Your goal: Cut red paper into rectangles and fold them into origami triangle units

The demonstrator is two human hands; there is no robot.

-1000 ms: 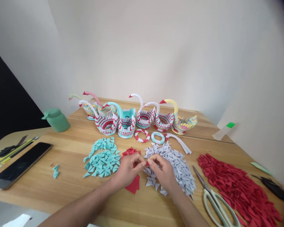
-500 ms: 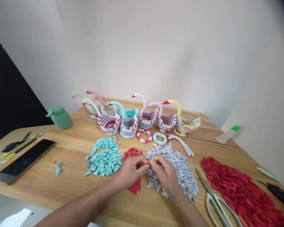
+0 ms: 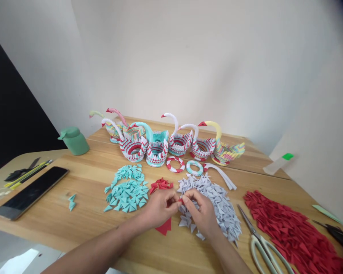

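Between my fingertips sits a small piece of red paper [image 3: 181, 201], mostly covered by the fingers. My left hand [image 3: 164, 207] pinches it from one side and my right hand [image 3: 199, 209] from the other. Red paper sheets [image 3: 164, 227] lie on the table, partly under my left hand. Just beyond that hand is a small pile of folded red pieces [image 3: 161, 184]. A heap of folded pale grey-white pieces [image 3: 214, 194] spreads below and beyond my right hand. Folded turquoise pieces [image 3: 127, 194] form a pile to the left.
Several paper swans [image 3: 133, 148] stand at the back, with a red-and-white ring [image 3: 168, 164], a turquoise-and-white ring [image 3: 188, 167] and a white swan neck [image 3: 224, 177] before them. Scissors [image 3: 254, 233] and a large red heap [image 3: 291, 228] lie right; a phone [image 3: 31, 194] and green container [image 3: 76, 142] left.
The whole view has shifted slightly, so things on the table appear further right. Both hands keep their pinch on the red paper piece, with only small finger movements.
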